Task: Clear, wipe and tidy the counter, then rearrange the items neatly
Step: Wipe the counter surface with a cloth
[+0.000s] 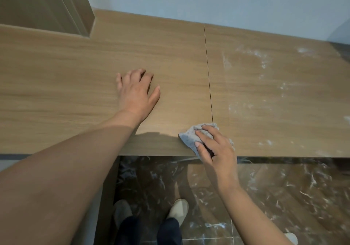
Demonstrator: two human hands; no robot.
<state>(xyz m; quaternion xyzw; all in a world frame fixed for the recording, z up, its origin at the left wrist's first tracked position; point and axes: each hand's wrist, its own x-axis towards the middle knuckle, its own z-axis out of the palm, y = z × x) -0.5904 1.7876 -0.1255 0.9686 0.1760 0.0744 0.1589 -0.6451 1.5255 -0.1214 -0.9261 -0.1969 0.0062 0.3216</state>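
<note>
The small grey crumpled cloth [189,136] sits at the front edge of the light wood-grain surface [75,74], just beside its dark seam [208,74]. It looks soft, light and limp, likely to bunch, so best held from above as a pad. The right hand [216,150] grips it so, fingers curled over it; the left hand [135,91] rests palm down, loose, holding nothing. White powdery smears [265,61] lie rightward

soft even light, perhaps wide-angle edge warp
</note>
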